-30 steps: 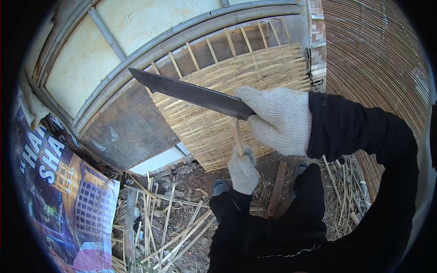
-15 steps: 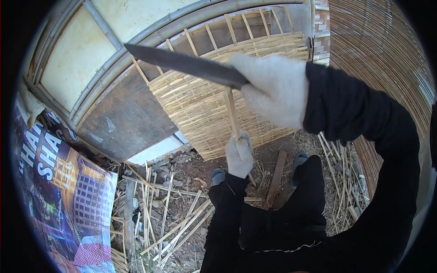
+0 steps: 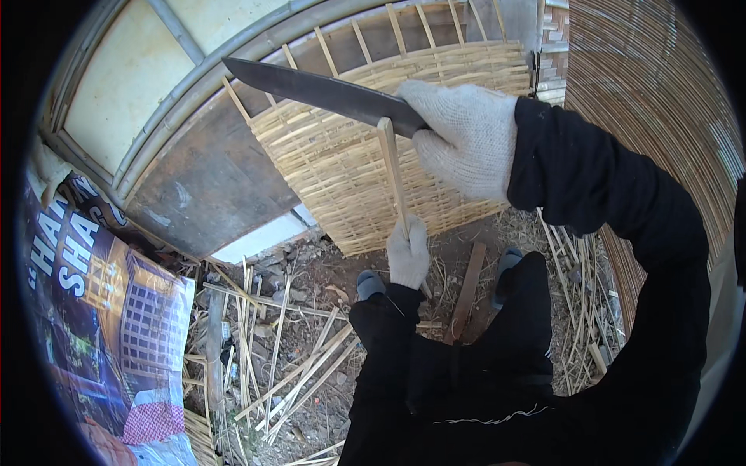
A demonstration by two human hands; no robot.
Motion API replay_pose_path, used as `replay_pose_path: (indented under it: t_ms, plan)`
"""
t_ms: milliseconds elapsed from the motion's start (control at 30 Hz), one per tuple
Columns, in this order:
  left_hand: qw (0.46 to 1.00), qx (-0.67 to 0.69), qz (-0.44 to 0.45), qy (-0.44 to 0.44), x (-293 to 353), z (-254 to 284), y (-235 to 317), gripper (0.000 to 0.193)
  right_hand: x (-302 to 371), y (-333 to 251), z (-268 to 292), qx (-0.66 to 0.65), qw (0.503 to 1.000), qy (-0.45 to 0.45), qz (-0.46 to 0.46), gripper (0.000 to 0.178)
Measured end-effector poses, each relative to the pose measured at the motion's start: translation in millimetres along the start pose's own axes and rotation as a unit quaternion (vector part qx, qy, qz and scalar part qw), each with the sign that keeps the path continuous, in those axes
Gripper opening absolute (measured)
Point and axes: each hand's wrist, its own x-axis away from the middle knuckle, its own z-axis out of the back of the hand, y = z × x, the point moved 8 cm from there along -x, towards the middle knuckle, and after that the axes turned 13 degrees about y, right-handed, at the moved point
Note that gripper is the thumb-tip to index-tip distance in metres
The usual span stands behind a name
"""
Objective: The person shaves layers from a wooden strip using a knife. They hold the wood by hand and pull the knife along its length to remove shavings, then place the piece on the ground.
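My right hand (image 3: 470, 140), in a white knit glove, is wrapped round the handle end of a machete (image 3: 318, 89). Its dark, broad blade points to the far left, and the part near the hand meets the top end of a bamboo strip (image 3: 392, 171). That strip stands nearly upright, tilted a little. My left hand (image 3: 408, 252), also gloved, grips it lower down. Behind both hands leans a woven bamboo panel (image 3: 334, 171) with bare upright slats sticking out along its top. The machete's handle is hidden inside the right glove.
Loose bamboo strips (image 3: 299, 380) litter the dirt at the left, and more strips (image 3: 571, 272) lie at the right. A brown wooden plank (image 3: 466, 299) lies between my feet. At the far left hangs a printed banner (image 3: 101, 326); a reed wall (image 3: 645, 116) bounds the right.
The blade, blurred before, now shows sharply and sits slightly higher in the picture. The bamboo strip's top end now shows at the blade. My left hand keeps its grip.
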Motion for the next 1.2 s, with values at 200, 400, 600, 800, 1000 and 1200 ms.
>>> replay_pose_path:
  t_ms: [200,400,600,800,1000,1200]
  plan:
    - [0.997,0.001,-0.069,0.018,10.3,1.9,28.1,0.023,24.0,19.7,-38.8,-0.032,0.997,-0.017,-0.068,0.024]
    - [0.942,0.001,-0.120,0.313,47.7,70.9,31.4,0.048,84.1,57.6,-170.4,-0.050,0.997,-0.048,-0.024,0.026]
    - [0.943,0.001,-0.298,0.145,18.6,64.9,188.8,0.049,142.6,100.4,-255.4,-0.051,0.970,-0.177,-0.159,0.028]
    - [0.987,0.068,-0.124,0.082,-36.2,57.7,196.0,0.047,134.6,81.0,-277.6,-0.082,0.971,-0.145,-0.172,0.030]
    - [0.994,0.021,-0.028,0.101,-46.8,71.3,169.2,0.052,165.3,100.4,-327.8,-0.098,0.970,-0.130,-0.181,0.029]
    - [0.980,0.078,-0.050,0.178,-46.1,131.0,170.6,0.077,174.7,83.8,-372.8,-0.139,0.969,-0.127,-0.158,0.024]
